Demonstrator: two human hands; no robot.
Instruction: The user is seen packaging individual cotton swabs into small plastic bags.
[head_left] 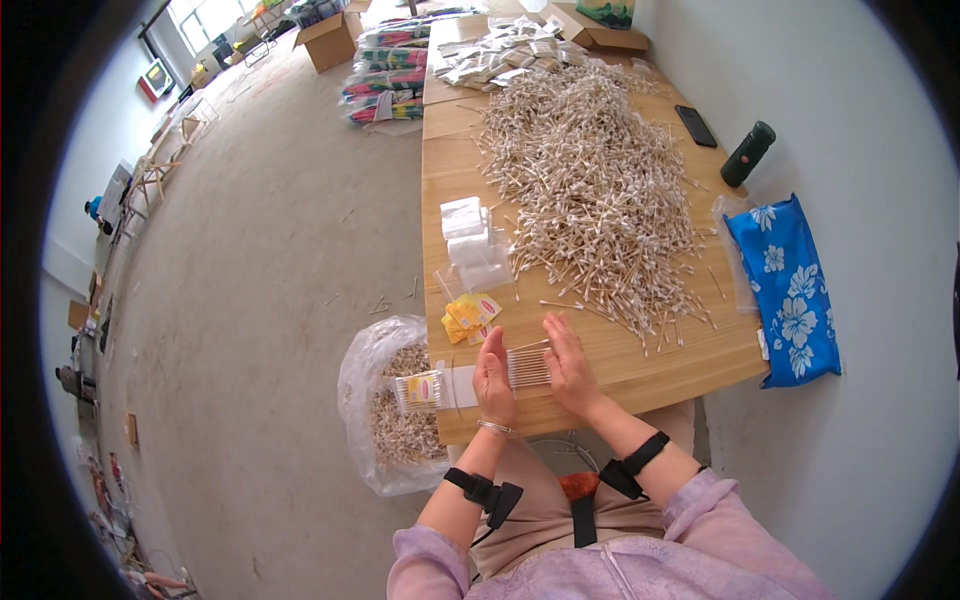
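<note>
A row of cotton swabs (528,366) lies side by side near the table's front edge, between my hands. My left hand (493,382) stands on edge at the row's left end, fingers stretched out. At the right end my right hand (570,368) mirrors it, palm inward and fingers straight. Both seem to touch the swab tips. Left of my left hand is a white strip (461,387), and beyond it a clear packet of swabs with a yellow card (419,390) reaches the table's left edge. Yellow cards (472,315) lie just beyond my left hand.
A large heap of loose swabs (590,180) covers the table's middle. Clear bags (475,245) lie left of it; filled packets (500,55) sit behind. A phone (695,126), dark bottle (748,154) and blue floral pouch (790,290) line the right. A swab-filled plastic bag (365,400) stands below left.
</note>
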